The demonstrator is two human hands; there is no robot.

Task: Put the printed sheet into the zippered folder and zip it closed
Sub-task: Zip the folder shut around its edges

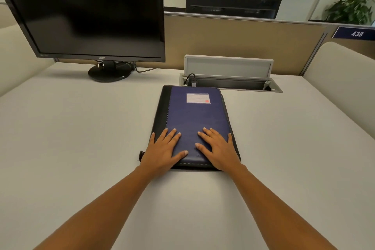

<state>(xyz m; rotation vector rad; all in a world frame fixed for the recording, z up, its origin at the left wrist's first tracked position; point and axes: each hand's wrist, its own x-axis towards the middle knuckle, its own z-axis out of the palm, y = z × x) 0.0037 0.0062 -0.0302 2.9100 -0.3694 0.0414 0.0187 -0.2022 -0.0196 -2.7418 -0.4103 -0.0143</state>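
On the desk (81,128) before me the zippered folder (194,119) lies shut; my left hand (164,148) and right hand (218,149) rest flat, fingers spread, gripping nothing. No printed sheet visible; I risk zipping it empty.

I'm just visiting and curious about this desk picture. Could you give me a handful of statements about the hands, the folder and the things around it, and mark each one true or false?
1. Both hands lie flat on the blue folder. True: the left hand and right hand rest palm down on its near end.
2. The folder lies open. False: its cover is shut.
3. A printed sheet lies on the desk beside the folder. False: no loose sheet shows.
4. The monitor is dark. True.
5. The cable box behind the folder has its lid down. False: the lid stands raised.
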